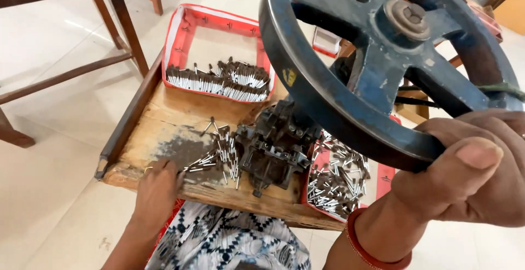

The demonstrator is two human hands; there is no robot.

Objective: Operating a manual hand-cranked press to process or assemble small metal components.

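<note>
Two hands are at work over a low wooden bench (pixel 164 117), its top worn, scuffed and stained dark grey in a patch near the front edge, with a raised dark rail along its left side. The right hand (pixel 465 166) is closed around the rim of a large iron wheel (pixel 328 84), thumb pressed flat on the near face and fingers curled behind; the wheel is heavy and round, painted a chipped blue-black, with broad spokes meeting at a hub capped by a dull grey nut. A red bangle (pixel 372 251) circles that wrist. Below the wheel, at the middle of the bench, sits a blocky black cast-metal press (pixel 273 149), rough and greasy-looking. The left hand (pixel 156 190) lies low on the bench's front edge, fingers bent and loosely together, their tips touching the near end of a loose scatter of small pins (pixel 216 152), thin silvery stems with dark ends, just left of the press; whether it grips one I cannot tell. At the back of the bench a red-rimmed cardboard tray (pixel 183 35) holds more such pins laid in a neat row. To the right of the press, a second red tray (pixel 383 174) holds a jumbled heap of them. A black-and-white patterned cloth (pixel 229 240) covers the person's lap.
</note>
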